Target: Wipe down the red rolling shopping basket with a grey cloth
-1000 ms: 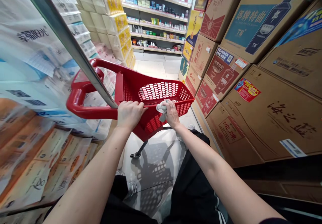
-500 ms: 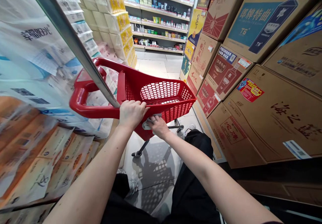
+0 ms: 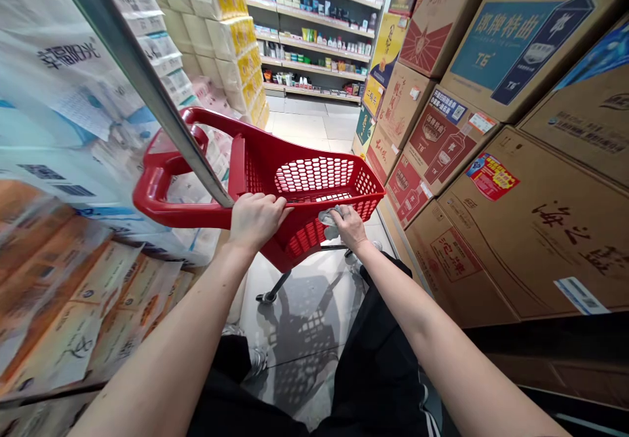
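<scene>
A red plastic shopping cart (image 3: pixel 314 209) with a perforated basket stands in front of me, its handle end to the left. My left hand (image 3: pixel 256 219) is closed over the near rim of the basket, beside the foot of a metal pole (image 3: pixel 162 106) that slants up to the upper left. In my right hand (image 3: pixel 350 226) is a crumpled pale grey cloth (image 3: pixel 328 217), pressed against the outside of the near basket wall towards the right end. No goods show inside the basket.
Cardboard cartons (image 3: pixel 491 227) are stacked along the right. Plastic-wrapped tissue packs (image 3: pixel 63 122) and orange-and-white packs (image 3: pixel 93 319) line the left. Shelves (image 3: pixel 314 44) of small boxed goods stand at the far end. My legs are just below the cart.
My right hand and the cloth have slid right and slightly up along the cart's near side. The left hand stays on the rim, and the cart has hardly moved.
</scene>
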Demonstrator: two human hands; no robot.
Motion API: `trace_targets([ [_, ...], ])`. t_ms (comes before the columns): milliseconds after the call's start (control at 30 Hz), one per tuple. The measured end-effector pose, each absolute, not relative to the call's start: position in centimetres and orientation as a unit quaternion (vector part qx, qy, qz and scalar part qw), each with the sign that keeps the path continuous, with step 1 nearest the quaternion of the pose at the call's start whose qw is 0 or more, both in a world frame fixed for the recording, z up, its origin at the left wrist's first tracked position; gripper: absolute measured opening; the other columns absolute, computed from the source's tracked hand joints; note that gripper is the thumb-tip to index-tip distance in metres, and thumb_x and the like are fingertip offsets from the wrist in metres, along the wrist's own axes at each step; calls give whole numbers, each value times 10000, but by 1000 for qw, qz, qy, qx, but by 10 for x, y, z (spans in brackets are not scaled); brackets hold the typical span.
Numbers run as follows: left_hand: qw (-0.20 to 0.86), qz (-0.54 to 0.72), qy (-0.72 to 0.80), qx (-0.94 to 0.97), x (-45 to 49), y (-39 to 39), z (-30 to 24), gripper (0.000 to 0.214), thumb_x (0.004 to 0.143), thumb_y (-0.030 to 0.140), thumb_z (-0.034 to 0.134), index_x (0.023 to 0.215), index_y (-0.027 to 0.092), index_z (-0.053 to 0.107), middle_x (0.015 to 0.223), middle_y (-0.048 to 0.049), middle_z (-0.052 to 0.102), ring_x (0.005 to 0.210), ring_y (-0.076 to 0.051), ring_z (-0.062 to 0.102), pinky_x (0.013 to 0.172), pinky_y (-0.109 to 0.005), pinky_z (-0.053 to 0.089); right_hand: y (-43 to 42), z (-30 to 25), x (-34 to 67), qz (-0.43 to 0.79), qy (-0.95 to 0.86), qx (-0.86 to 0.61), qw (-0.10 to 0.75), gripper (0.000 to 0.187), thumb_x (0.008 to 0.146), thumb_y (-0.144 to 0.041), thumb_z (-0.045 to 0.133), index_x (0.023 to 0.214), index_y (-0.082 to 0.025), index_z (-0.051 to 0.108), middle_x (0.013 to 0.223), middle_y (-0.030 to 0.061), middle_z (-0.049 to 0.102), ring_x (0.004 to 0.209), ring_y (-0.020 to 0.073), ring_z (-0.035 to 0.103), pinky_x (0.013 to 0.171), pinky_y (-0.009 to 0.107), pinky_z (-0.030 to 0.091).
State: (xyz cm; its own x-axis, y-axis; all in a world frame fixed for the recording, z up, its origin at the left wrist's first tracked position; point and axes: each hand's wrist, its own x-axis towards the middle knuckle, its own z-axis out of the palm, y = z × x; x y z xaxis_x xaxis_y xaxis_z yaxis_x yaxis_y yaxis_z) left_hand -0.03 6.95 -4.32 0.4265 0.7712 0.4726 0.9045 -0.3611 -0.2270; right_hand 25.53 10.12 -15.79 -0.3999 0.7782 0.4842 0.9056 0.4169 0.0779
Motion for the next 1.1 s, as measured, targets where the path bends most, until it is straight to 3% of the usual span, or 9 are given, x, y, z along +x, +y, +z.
trace_targets([
  [167,245,-137,-518,-808,1,68,-43,408,956,433,405,799,178,682,735,-107,672,755,-258,620,697,-382,322,100,-176,247,-155,-774,-567,235,334,1010,-200,389,1246,-179,624,1123,154,609,1031,251,559,911,375,472],
  [333,246,-138,-521,-806,5,63,-41,394,959,410,406,790,172,671,722,-105,661,757,-263,615,699,-382,308,93,-185,243,-66,-710,-621,325,323,1015,-206,367,1221,-175,613,1147,140,596,1062,219,590,922,319,477],
  [567,233,-135,-533,-802,6,61,-40,398,957,414,398,806,176,679,743,-116,673,763,-263,617,710,-389,313,91,-144,258,-13,-561,-673,482,421,1037,-328,247,1286,-142,530,1279,176,543,1235,234,498,1011,369,421],
  [667,221,-140,-539,-800,7,61,-40,407,956,419,389,817,179,687,750,-124,678,778,-265,621,718,-389,316,99,-121,237,-11,-652,-614,445,378,1030,-311,302,1269,-178,563,1296,140,553,1211,229,495,1037,374,396],
  [833,218,-133,-540,-802,3,61,-40,413,956,425,385,821,178,687,768,-132,683,787,-269,619,720,-386,306,105,-103,195,-11,-807,-520,279,383,975,-218,432,1337,-230,555,1264,99,602,1097,243,523,1016,405,396],
  [1100,219,-124,-542,-802,-15,69,-40,400,949,432,389,800,182,664,751,-132,680,776,-282,623,713,-386,291,101,-92,173,-16,-869,-429,245,490,960,-198,446,1450,-203,442,1404,103,531,1175,234,493,1067,384,381],
])
